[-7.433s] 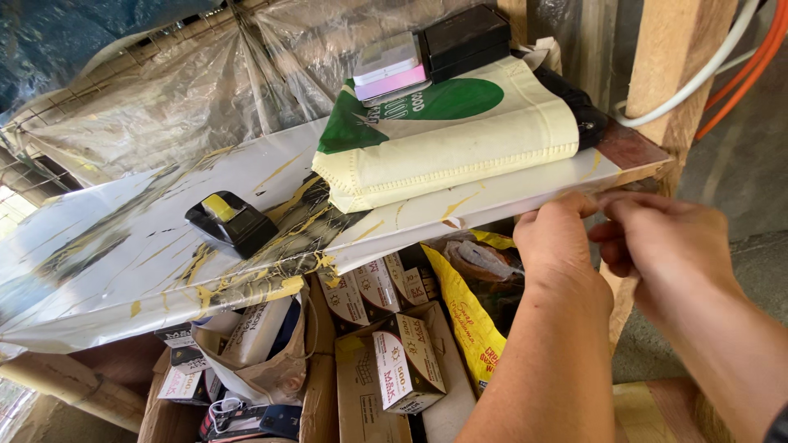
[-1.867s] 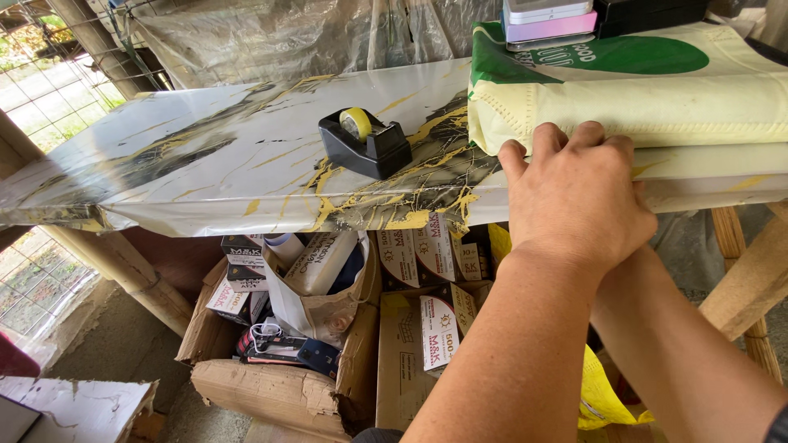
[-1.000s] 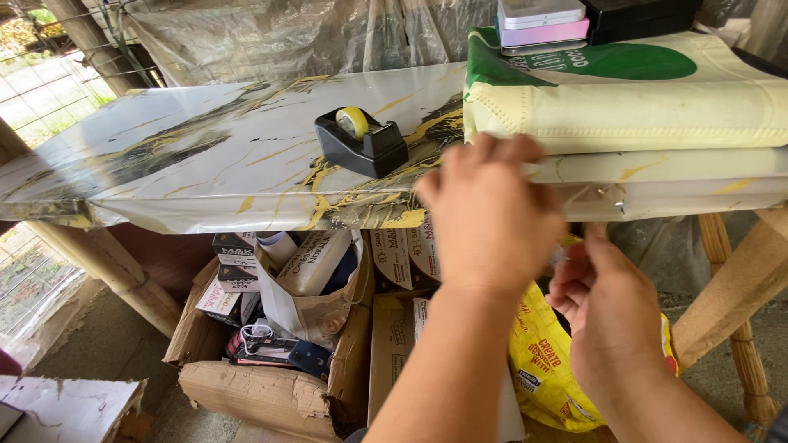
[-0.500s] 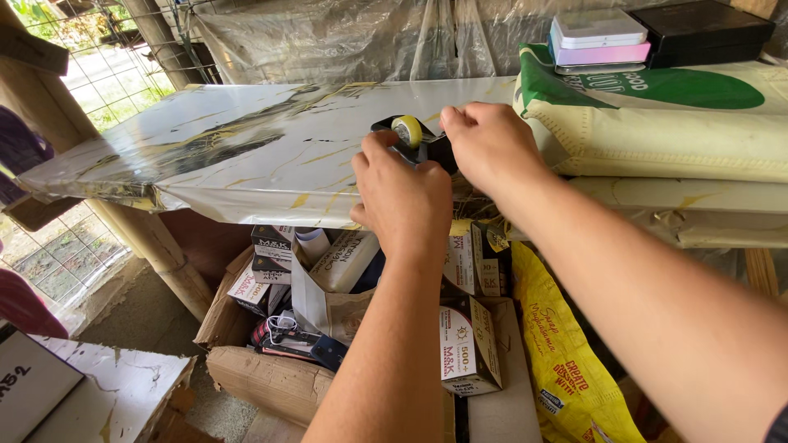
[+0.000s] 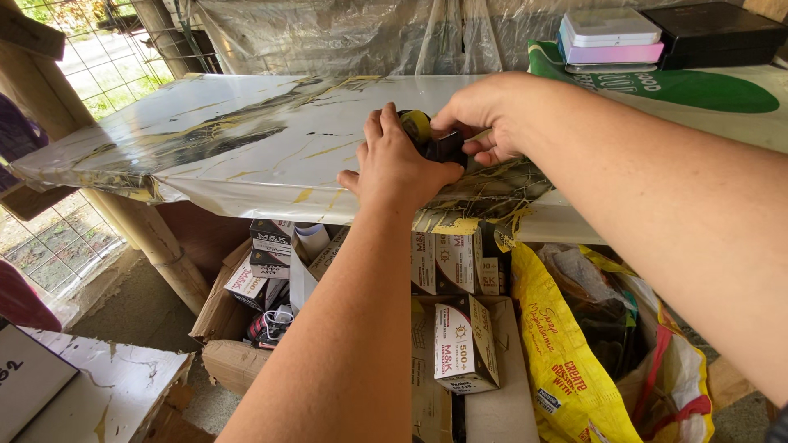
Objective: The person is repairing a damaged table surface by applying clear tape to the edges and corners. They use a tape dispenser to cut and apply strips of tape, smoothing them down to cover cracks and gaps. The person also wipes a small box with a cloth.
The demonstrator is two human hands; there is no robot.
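Both arms reach fwd, bare, forearms long in view. Left hand (image 5: 398,164) comes up from bottom centre, palm down, back of hand to camera, fingers together & pointing away, thumb out to the left. Right hand (image 5: 484,115) enters from the right, arm slanting across, wrist bent, fingers curled in a pinch w/ thumb underneath. Hands sit just beside each other, fingertips nearly meeting.
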